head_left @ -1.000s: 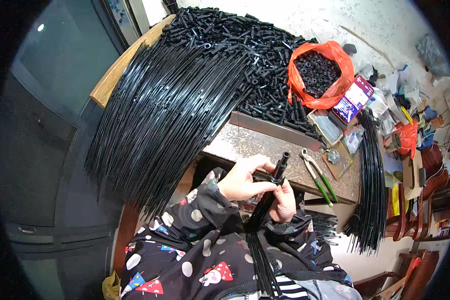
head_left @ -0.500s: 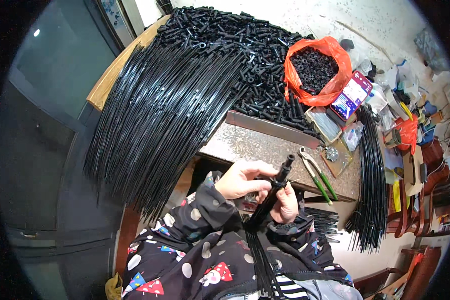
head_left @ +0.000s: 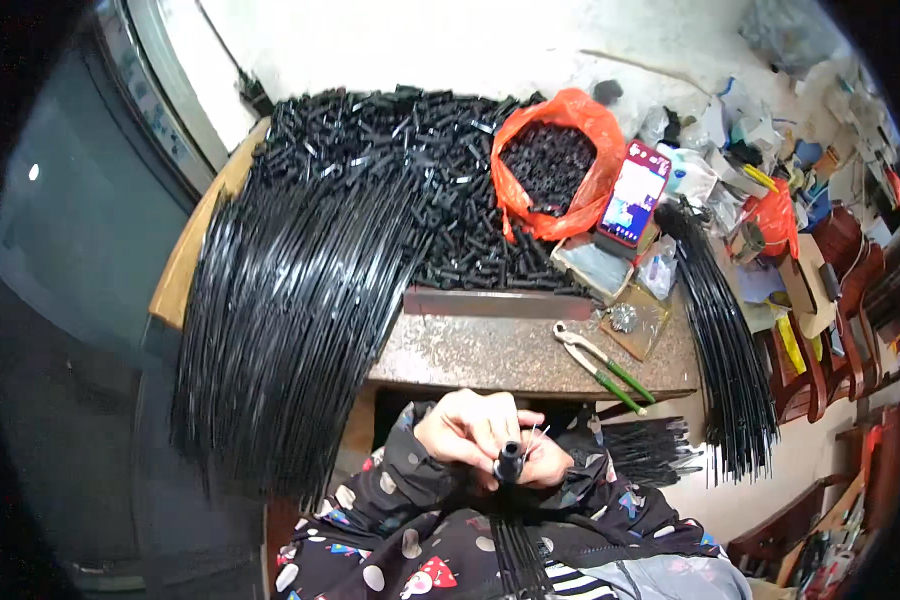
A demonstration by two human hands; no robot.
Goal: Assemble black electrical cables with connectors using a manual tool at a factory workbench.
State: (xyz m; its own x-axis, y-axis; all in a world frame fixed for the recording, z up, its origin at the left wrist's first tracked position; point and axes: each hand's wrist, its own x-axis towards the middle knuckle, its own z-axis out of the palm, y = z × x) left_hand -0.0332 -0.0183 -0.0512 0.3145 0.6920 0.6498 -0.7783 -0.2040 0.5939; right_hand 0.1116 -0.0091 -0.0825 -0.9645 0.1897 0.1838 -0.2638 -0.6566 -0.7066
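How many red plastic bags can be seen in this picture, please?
2: one open bag holding small black parts, left of the phone, and another bag farther right, past the phone. More may be hidden.

From the hands (head_left: 465,428), a strip (head_left: 490,303) stands at twelve o'clock on the table (head_left: 450,350), tubes (head_left: 360,135) heaped behind it toward eleven. Rods (head_left: 280,320) overhang the table at ten. Just past twelve sits a bag (head_left: 610,160) holding parts (head_left: 550,160), a phone (head_left: 635,195) beside it at one; pliers (head_left: 602,366) lie between one and two, a rod bundle (head_left: 725,350) at two.
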